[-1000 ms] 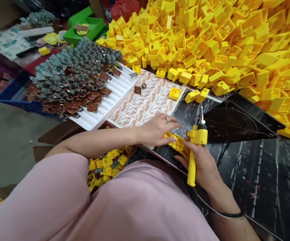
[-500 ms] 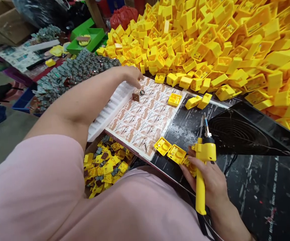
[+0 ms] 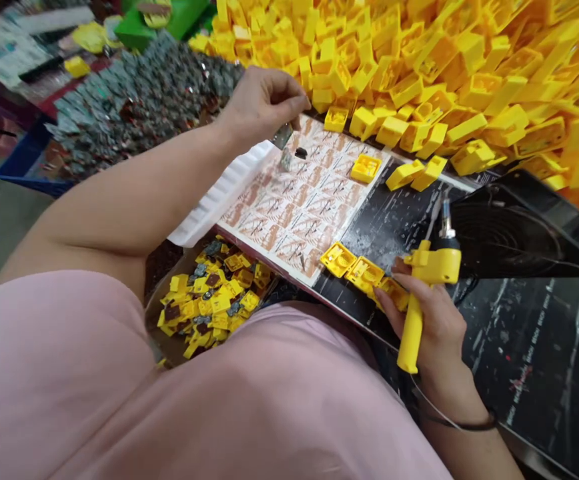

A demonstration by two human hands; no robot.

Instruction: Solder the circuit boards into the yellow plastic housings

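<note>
My right hand [image 3: 437,320] is wrapped round a yellow soldering gun [image 3: 414,320], its metal tip pointing away from me. The fingertips of that hand also reach a small yellow plastic case [image 3: 392,291], last of a short row with an open yellow case [image 3: 338,259] at its left end. Over the far left of the patterned board [image 3: 294,220], my left hand [image 3: 264,103] is closed in a pinch; what it grips is too small to make out. Just below its fingers show a dark little part [image 3: 283,137], a blurred greyish piece [image 3: 285,160] and a round black piece [image 3: 300,153].
A huge heap of yellow cases [image 3: 419,73] fills the back. Grey parts [image 3: 139,100] are piled at left beside a white foam tray [image 3: 219,197]. A box of assorted parts [image 3: 214,293] stands below the board's near edge. A black fan housing [image 3: 524,227] is at right.
My left hand has lifted slightly and moved right, its fingers now pinched, with the small parts below it shifted. My right hand keeps its hold on the soldering gun. The camera view has tilted down.
</note>
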